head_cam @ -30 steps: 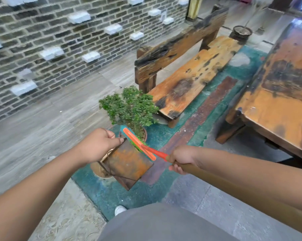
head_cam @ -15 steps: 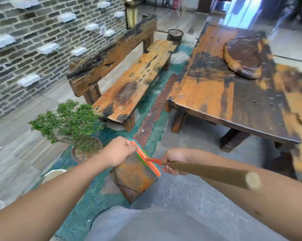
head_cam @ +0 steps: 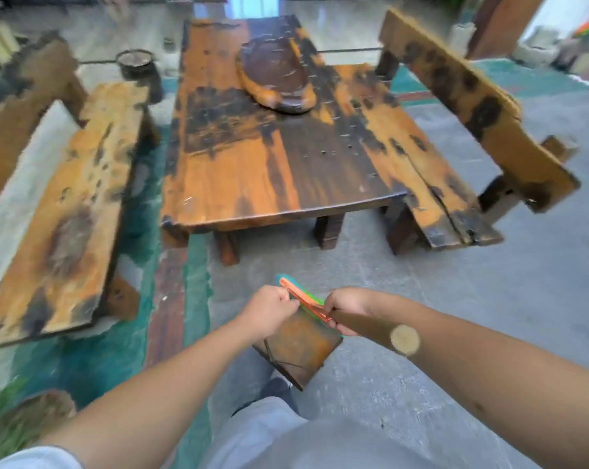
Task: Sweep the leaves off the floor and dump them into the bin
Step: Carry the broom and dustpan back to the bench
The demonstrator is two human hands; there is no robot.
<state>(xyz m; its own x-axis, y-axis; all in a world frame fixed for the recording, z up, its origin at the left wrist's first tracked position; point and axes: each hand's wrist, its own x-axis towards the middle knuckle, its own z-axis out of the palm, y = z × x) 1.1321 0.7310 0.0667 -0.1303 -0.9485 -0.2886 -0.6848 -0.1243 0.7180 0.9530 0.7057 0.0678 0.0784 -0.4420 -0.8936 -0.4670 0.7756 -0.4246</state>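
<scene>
Spreading across the whole lower view, the grey stone floor (head_cam: 489,316) carries a teal and brown painted strip (head_cam: 171,299) along its left part. No loose leaves can be made out on it through the blur. On the floor ahead stands a low, worn wooden table (head_cam: 269,157), orange with dark patches, and near its far edge rests a carved wooden tray (head_cam: 276,76). A bench (head_cam: 69,198) runs along the table's left edge and another bench (head_cam: 455,137) along its right edge. A small round pot (head_cam: 135,62) sits on the floor beyond the left bench.

Below the table's near edge, a rusty metal dustpan (head_cam: 300,346) hangs over the floor, tilted. The left hand (head_cam: 269,313) is closed on its upper edge. The right hand (head_cam: 347,308) is clenched around a thick wooden broom handle (head_cam: 381,330), whose cut end points at the camera. Between the hands, an orange and green broom head (head_cam: 301,297) touches the dustpan's top.
</scene>
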